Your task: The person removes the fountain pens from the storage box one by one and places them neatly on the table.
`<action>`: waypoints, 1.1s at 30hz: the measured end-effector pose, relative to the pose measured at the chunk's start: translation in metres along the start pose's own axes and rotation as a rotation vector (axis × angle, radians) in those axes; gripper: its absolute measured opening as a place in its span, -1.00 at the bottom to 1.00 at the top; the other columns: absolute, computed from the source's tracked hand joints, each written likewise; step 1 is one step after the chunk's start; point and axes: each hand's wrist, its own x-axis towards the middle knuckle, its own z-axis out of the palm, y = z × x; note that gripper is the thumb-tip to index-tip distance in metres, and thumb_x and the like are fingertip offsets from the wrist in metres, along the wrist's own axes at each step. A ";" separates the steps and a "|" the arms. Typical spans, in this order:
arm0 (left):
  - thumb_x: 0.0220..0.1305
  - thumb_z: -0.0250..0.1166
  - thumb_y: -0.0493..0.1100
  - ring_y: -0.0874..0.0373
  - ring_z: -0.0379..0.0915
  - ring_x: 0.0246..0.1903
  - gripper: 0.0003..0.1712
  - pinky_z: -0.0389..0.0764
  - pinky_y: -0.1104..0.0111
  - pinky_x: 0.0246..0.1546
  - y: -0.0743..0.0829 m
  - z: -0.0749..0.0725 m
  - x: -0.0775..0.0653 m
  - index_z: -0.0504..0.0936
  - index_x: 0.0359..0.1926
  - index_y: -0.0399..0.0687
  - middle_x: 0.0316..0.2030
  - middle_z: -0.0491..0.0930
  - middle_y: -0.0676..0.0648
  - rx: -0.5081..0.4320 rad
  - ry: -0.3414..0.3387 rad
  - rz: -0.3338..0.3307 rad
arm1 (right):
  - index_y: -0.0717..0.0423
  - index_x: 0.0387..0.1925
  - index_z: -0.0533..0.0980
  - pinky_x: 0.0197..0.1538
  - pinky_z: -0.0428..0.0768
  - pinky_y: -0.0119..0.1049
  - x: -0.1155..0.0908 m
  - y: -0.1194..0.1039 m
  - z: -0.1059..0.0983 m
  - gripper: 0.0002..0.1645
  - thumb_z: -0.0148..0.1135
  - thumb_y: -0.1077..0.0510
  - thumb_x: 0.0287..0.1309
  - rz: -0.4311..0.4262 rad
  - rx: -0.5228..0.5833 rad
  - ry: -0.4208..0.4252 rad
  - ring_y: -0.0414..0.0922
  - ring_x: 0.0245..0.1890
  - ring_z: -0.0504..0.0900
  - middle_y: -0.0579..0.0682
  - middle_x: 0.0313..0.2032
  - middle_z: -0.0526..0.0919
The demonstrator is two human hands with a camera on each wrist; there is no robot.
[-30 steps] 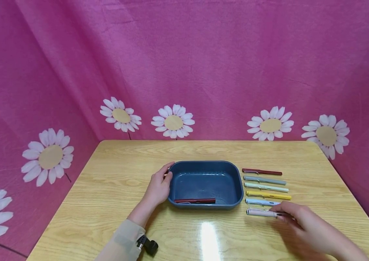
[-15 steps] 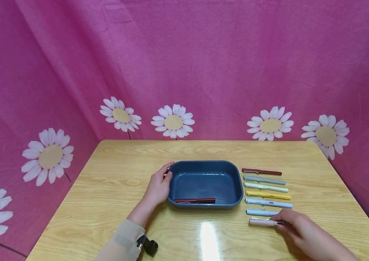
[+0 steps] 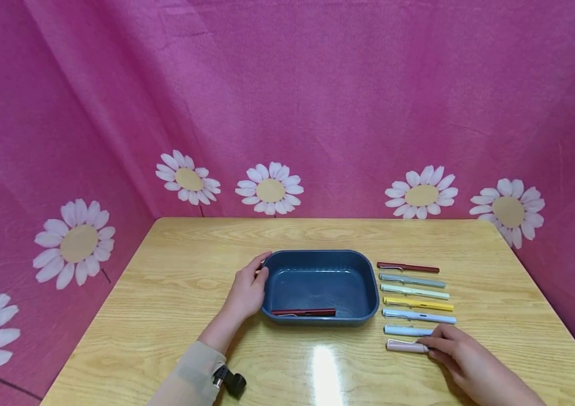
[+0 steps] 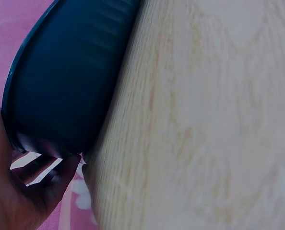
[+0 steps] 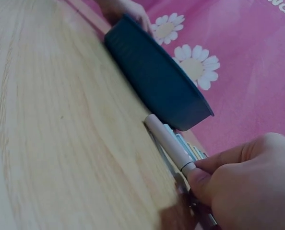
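Observation:
My left hand (image 3: 246, 290) grips the left end of a dark blue rectangular tub (image 3: 320, 322), thumb at the rim and fingers outside it. Inside the tub, along its near wall, lies a dark red pen (image 3: 304, 312). My right hand (image 3: 462, 358) pinches a pale pink pen (image 3: 406, 346) between thumb and fingers at its right part. This pen is nearest me in a column of pens. Just beyond it lies a light blue pen (image 3: 406, 330), its right end hidden by the fingers. In the right wrist view the pink pen (image 5: 169, 141) lies low along the table.
Beyond the light blue pen lie a lavender-blue pen (image 3: 418, 316), a yellow pen (image 3: 418, 304), a pale green pen (image 3: 414, 291), a grey-blue pen (image 3: 412, 280) and a dark red pen (image 3: 408, 267). A pink flowered curtain (image 3: 338, 113) hangs behind the wooden table (image 3: 180, 248).
My right hand has drawn the pink pen towards me, away from the light blue pen it earlier covered, then slightly left. My left hand and the tub have stayed put.

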 end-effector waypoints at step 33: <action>0.70 -0.02 -0.17 -0.20 0.51 0.25 -0.49 0.47 -0.14 0.31 0.000 -0.001 -0.001 0.41 0.55 -0.01 0.35 0.52 -0.28 -0.009 -0.004 0.009 | -0.24 -0.05 0.74 -0.03 0.67 -0.17 0.009 -0.015 -0.013 -0.51 0.67 0.24 -0.02 0.065 -0.137 0.058 -0.34 -0.10 0.51 -0.41 -0.07 0.53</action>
